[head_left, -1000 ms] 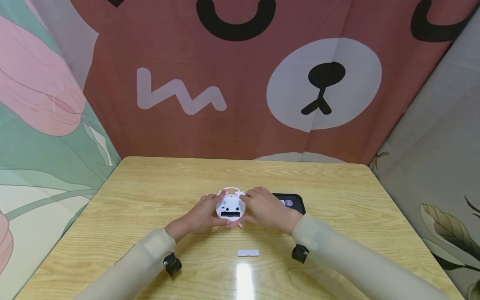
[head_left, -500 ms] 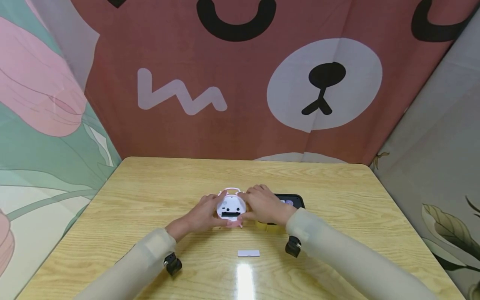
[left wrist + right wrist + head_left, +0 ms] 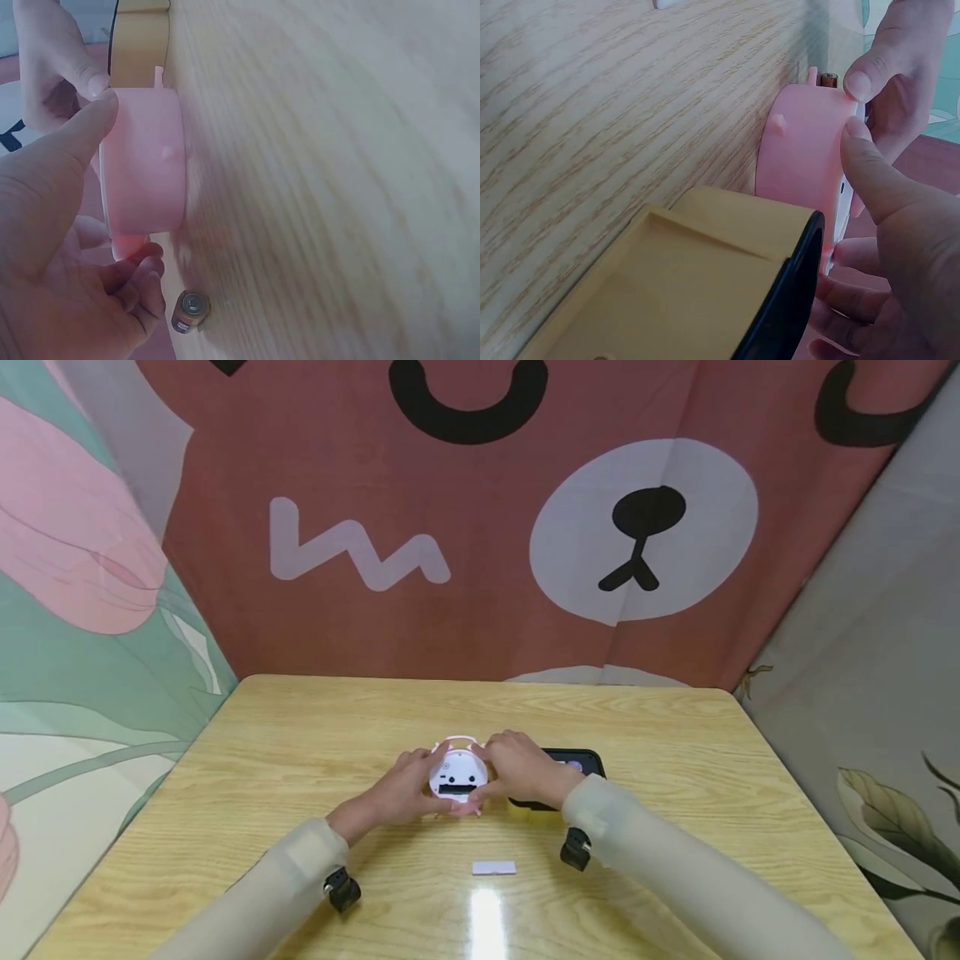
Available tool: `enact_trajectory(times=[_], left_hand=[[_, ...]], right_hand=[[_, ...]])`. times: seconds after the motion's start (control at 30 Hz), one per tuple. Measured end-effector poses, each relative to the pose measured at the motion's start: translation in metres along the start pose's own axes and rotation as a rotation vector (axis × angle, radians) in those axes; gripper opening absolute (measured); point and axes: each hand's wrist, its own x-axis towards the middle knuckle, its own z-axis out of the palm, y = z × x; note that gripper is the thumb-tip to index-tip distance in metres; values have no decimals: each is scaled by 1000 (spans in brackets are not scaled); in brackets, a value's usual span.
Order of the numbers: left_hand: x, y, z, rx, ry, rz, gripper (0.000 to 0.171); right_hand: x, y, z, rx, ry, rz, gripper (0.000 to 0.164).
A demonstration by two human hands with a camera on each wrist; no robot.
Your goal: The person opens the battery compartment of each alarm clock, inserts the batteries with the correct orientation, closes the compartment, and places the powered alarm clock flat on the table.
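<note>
A pink alarm clock [image 3: 459, 767] lies on the table with its white back up, a dark battery slot showing in the lower part. My left hand [image 3: 401, 787] grips its left side, thumb at the lower edge and fingers toward the top. On the other side my right hand [image 3: 522, 768] holds the rim, its thumb [image 3: 870, 161] at the edge of the back near the left thumb. The clock's pink side [image 3: 146, 161] stands on the wood in the left wrist view. Close to the clock's top, beyond the left fingers, is a battery [image 3: 190, 310].
A yellow box with a black rim [image 3: 588, 762] stands just right of the clock, partly behind the right hand; its yellow wall [image 3: 675, 277] is close to that hand. A small white strip-like cover [image 3: 493, 867] lies on the table nearer the body.
My right hand and forearm have shifted left, and the right thumb has come to the clock's lower right edge. More of the yellow box shows. The left hand stays in place.
</note>
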Motion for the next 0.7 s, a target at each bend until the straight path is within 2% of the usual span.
enact_trajectory(times=[0.2, 0.27, 0.33, 0.43, 0.53, 0.7], left_hand=[[-3, 0, -5, -28, -28, 13, 99], [-4, -2, -8, -47, -45, 17, 97], [-5, -4, -13, -58, -56, 20, 92], [-6, -8, -22, -61, -32, 9, 81], [-5, -12, -30, -54, 21, -4, 70], [-3, -19, -37, -28, 85, -60, 56]], right_hand=[[4, 2, 1, 35, 4, -1, 62], [5, 3, 2, 51, 3, 0, 54], [6, 3, 2, 66, 3, -3, 54], [6, 3, 2, 60, -4, -4, 66], [6, 2, 1, 38, -12, 4, 79], [5, 2, 0, 38, -9, 15, 74]])
